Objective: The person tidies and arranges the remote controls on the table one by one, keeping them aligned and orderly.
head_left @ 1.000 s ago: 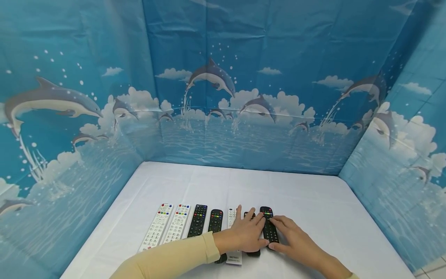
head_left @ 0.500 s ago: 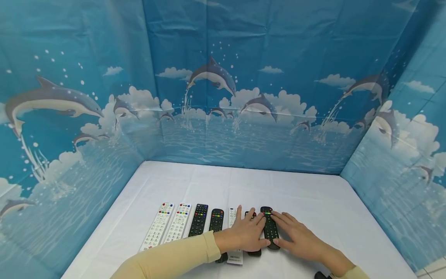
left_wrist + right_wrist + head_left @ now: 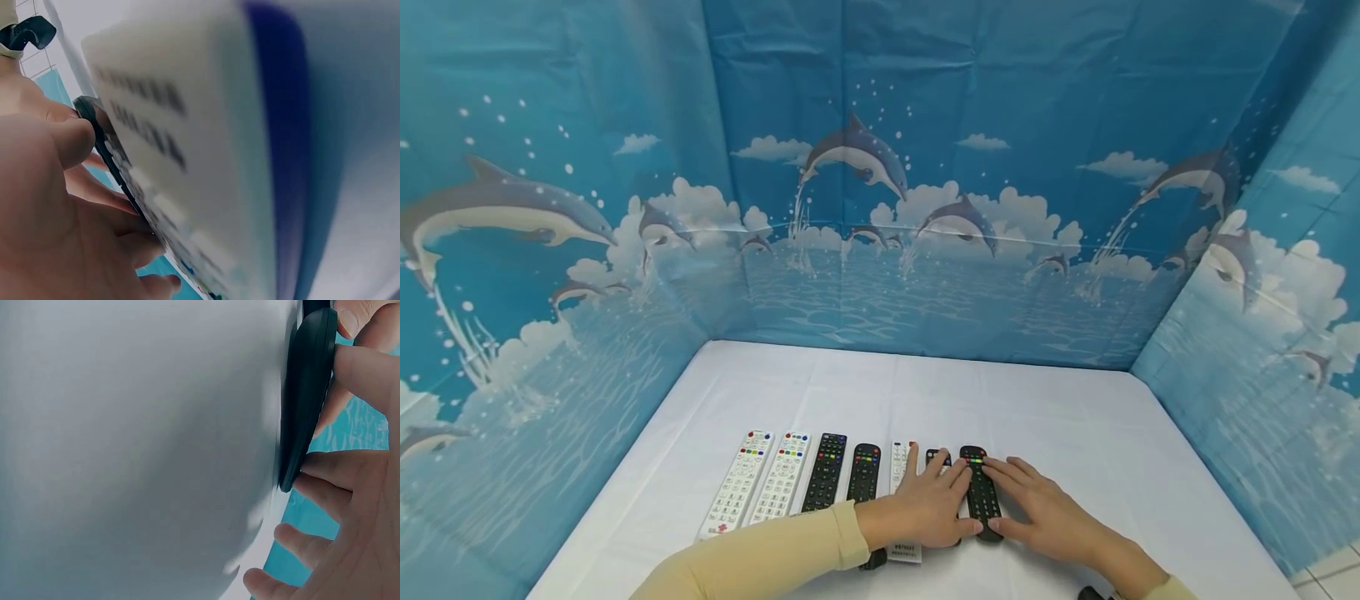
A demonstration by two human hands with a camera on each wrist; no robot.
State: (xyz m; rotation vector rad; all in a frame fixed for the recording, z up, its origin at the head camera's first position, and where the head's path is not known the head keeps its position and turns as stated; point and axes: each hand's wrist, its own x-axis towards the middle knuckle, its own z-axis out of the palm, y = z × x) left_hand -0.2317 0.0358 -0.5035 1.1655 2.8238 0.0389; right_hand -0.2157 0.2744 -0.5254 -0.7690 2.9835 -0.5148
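My left hand lies spread, fingers straight, over a white remote control and a short black remote control, covering much of both. Its thumb and index tips reach the left edge of the rightmost black remote control. Against that remote's right edge, my right hand rests straight fingertips near the top and its thumb near the bottom. In the right wrist view the black remote lies flat, touched along its side. Close up in the left wrist view is the white remote's printed end.
To the left, a row continues with two white remotes, a long black remote and a rounded black remote, partly under the left sleeve. All lie on a white table before a dolphin-print curtain.
My right hand's fingers have straightened a little along the rightmost black remote, and its thumb has shifted slightly right. The left hand stays in place. The head view has tilted slightly.
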